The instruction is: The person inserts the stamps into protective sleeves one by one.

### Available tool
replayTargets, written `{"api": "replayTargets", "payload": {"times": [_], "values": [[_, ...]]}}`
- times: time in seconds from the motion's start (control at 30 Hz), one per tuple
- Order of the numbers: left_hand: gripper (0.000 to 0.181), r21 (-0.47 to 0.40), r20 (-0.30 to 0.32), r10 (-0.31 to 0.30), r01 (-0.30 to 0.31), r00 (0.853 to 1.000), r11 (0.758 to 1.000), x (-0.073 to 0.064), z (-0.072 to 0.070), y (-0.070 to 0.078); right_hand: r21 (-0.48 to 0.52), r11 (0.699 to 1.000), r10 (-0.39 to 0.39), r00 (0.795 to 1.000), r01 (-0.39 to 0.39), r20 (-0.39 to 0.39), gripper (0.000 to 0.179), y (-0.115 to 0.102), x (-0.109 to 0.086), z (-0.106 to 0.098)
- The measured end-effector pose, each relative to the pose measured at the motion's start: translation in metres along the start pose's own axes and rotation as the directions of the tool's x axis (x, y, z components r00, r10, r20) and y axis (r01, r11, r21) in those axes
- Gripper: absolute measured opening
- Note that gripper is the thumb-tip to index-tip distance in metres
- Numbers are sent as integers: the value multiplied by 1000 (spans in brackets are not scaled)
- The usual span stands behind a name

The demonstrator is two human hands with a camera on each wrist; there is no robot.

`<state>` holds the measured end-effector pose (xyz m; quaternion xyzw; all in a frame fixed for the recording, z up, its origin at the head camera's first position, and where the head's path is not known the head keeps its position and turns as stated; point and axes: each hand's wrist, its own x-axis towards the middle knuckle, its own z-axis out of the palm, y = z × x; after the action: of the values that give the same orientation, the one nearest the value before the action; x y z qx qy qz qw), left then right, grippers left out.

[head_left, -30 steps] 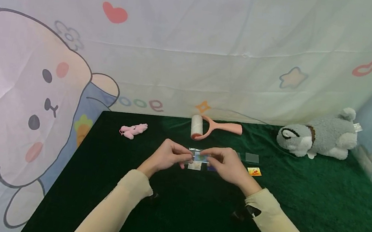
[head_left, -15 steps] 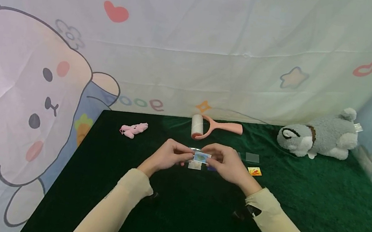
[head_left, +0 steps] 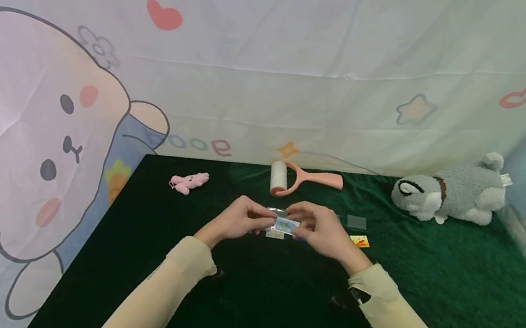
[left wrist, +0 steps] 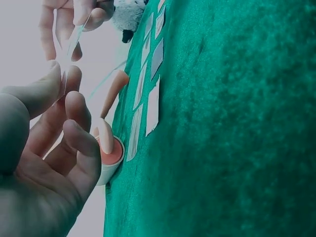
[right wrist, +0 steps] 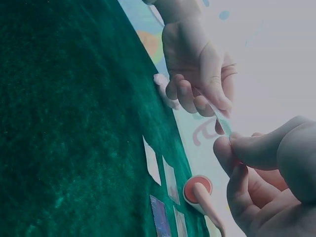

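A small stamp (head_left: pixel 287 226) with a blue-green picture and pale border is held up between both hands over the table. My left hand (head_left: pixel 239 218) pinches its left end between thumb and forefinger; my right hand (head_left: pixel 323 233) pinches its right end. Seen nearly edge-on in the right wrist view, the stamp (right wrist: pixel 223 121) is a thin strip spanning the two sets of fingertips. Below the hands lie a pale slip (head_left: pixel 275 235) and a purple stamp (right wrist: pixel 159 217) with a toothed edge, mostly covered by my right hand in the head view.
Clear sleeves, one a clear square (head_left: pixel 356 222), and a yellow-red stamp (head_left: pixel 360 241) lie in rows on the green cloth (head_left: pixel 243 307). Behind them is a pink lint roller (head_left: pixel 323 180). A pink plush (head_left: pixel 188 183) sits left, a grey plush (head_left: pixel 460 200) at the back right.
My right fingers have slid off the stamp's face to its right end. The stamp has come down slightly and tilted, its right end lower. My left hand keeps its pinch.
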<state>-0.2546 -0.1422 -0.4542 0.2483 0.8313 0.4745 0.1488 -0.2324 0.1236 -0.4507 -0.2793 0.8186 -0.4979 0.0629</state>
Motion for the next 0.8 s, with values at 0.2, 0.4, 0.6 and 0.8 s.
{"api": "replayTargets", "payload": {"times": [0.2, 0.4, 0.6, 0.8], "values": [[23, 9, 21, 10, -10, 1000, 1000, 1, 1, 0, 10, 1000, 3, 1000, -3, 18, 40, 1, 0, -1], [29, -2, 31, 30, -30, 999, 1000, 1, 4, 0, 23, 999, 24, 1000, -24, 16, 38, 0, 0, 0], [35, -13, -3, 34, -34, 999, 999, -2, 7, 2, 55, 998, 35, 999, -35, 13, 36, 1, -1, 2], [46, 97, -33, 63, -60, 997, 993, -2, 10, 4, 49, 998, 39, 999, -40, 9, 37, 0, -1, 3]]}}
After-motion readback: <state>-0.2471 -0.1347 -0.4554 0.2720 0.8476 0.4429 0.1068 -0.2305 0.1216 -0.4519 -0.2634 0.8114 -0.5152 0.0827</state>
